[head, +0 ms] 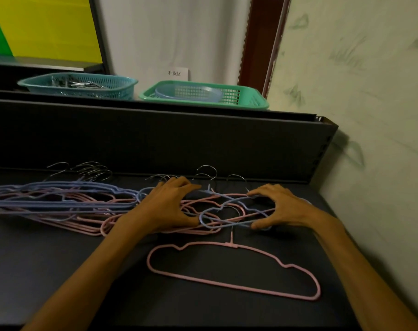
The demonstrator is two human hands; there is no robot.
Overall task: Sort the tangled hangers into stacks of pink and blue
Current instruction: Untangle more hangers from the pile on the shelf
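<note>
A tangle of pink and blue hangers (pixel 60 201) spreads across the dark table (pixel 60 271) from the far left to the middle. My left hand (pixel 166 206) lies over the tangle's right end, fingers curled down onto the hangers. My right hand (pixel 278 207) pinches a blue hanger (pixel 217 224) at its right side, thumb below and fingers above. One pink hanger (pixel 234 271) lies alone and flat on the table, nearer to me than both hands, its hook pointing up into the tangle.
A dark upright panel (pixel 155 139) backs the table. On the ledge above stand a teal basket (pixel 79 86) with metal clips and a green basket (pixel 203 95) holding a blue bowl. A pale wall (pixel 370 115) closes the right side.
</note>
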